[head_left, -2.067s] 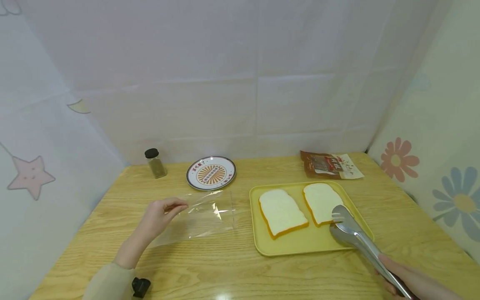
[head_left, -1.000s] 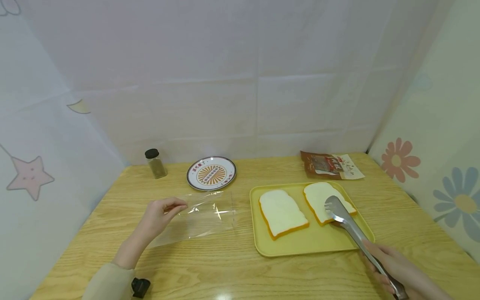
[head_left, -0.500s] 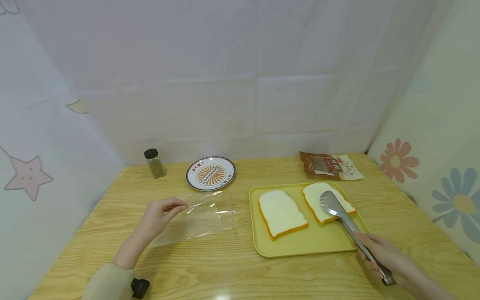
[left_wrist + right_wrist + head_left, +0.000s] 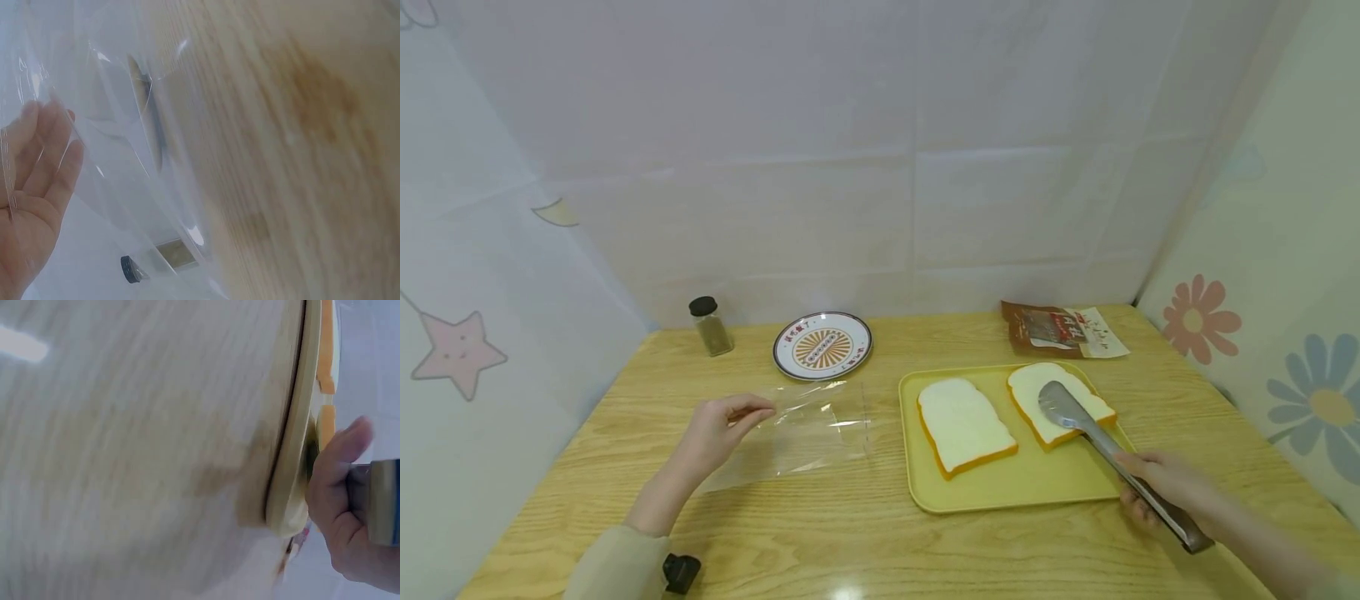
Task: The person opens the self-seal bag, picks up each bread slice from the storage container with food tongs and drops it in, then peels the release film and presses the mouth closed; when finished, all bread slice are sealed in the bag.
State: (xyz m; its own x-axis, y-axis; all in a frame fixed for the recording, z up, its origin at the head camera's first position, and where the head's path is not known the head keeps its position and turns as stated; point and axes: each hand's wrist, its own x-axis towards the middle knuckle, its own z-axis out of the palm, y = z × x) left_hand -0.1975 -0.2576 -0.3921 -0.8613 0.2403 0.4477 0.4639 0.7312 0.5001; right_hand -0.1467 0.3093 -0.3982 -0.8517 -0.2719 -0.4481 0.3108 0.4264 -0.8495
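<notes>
Tongs (image 4: pixel 1103 440) on bread (image 4: pixel 1092 398); plate (image 4: pixel 823 346) bears Chinese characters.

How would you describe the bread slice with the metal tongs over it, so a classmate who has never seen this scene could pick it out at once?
On the wooden table, find the yellow tray right of the middle. In it, pick the right-hand bread slice, white with an orange crust. Unlike the left-hand bread slice, it has metal tongs over its top.
</notes>
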